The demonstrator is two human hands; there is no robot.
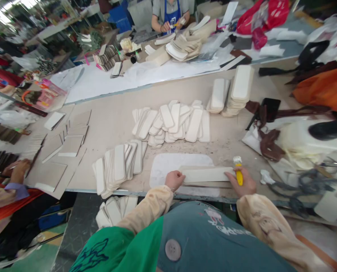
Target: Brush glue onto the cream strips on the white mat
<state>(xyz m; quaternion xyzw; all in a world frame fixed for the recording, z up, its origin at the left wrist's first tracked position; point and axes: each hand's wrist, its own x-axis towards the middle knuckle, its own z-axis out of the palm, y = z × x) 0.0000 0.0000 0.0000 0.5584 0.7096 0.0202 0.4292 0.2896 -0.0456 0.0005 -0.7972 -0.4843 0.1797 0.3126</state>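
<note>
Cream-coloured padded strip point(206, 174) lies flat along the near edge of the tabletop point(114, 121), resting partly on a white sheet point(168, 166) and on top of another strip of the same shape. Left hand point(174, 180) presses down on the left end of the strip, fingers curled and touching it. Right hand point(243, 182) rests at the right end of the strip and is closed around a yellow-handled brush point(238, 172), whose whitish head points away from the person and sits just beside the strip's far right corner. Both hands are well apart, one at each end of the strip. To the left of the white sheet, near the same edge, stands a fanned stack of padded pieces point(117, 168). Toward the middle of the tabletop lies a loose heap of similar pieces point(172, 122), and beyond it, toward the far right, two taller stacks point(232, 92). Flat beige boards point(70, 145) are spread over the left part of the tabletop. Another person's hand point(19, 170) rests at the left edge. At the far edge, a person in a blue apron point(171, 17) handles pieces beside further piles.
</note>
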